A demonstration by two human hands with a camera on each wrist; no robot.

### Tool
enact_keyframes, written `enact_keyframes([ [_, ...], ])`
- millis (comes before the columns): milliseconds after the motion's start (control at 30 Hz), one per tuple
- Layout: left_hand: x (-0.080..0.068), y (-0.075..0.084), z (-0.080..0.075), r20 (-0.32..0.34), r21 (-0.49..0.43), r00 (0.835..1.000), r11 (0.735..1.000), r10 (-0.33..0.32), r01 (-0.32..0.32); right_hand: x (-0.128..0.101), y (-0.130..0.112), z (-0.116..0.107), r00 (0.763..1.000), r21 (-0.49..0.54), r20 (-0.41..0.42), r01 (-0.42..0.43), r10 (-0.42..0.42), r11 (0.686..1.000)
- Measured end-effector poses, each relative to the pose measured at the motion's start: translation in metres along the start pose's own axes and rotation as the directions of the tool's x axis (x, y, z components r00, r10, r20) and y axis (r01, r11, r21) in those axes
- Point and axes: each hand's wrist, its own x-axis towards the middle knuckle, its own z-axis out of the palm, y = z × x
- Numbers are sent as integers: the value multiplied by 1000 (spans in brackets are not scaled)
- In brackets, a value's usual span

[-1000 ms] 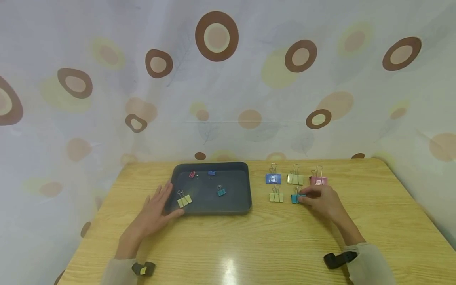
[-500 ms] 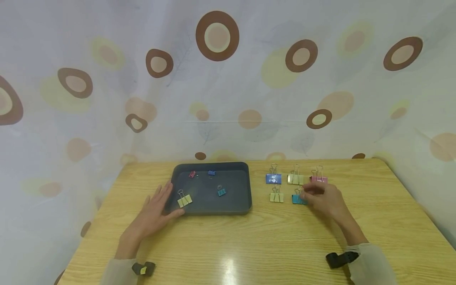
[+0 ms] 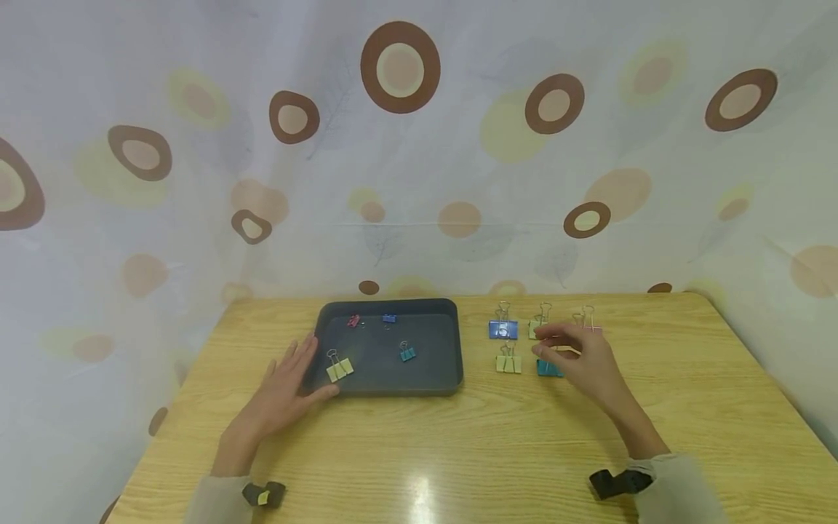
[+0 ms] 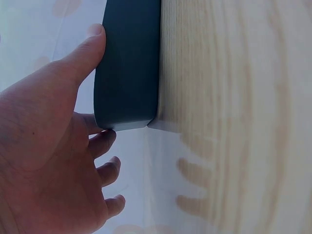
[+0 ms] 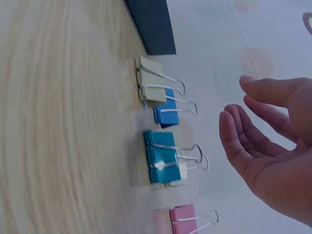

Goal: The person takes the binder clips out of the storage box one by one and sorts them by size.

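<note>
Fingers of the left hand (image 3: 280, 391) rest relaxed against the tray (image 3: 393, 377); right of the tray, the right hand (image 3: 586, 362), fingers loose and empty, hangs above the teal clip (image 3: 548, 368).

Wooden table (image 3: 497, 444), circle-patterned backdrop (image 3: 419, 160).

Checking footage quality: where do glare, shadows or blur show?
Head view: glare on the table, bottom centre; left wrist view: finger-shaped reflections or shadows right of the left hand; right wrist view: a glint on the teal clip, table grain looks soft.
</note>
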Motion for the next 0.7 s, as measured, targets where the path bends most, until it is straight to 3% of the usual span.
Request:
enact_keyframes([
  [333,0,-1,-1,-1,-2,1000,1000,2,-2,-1,-7,39,992,137,111,49,-64,989],
  [700,0,-1,0,-6,10,1000,1000,4,-4,-1,-24,77,990,238,88,85,-109,967],
])
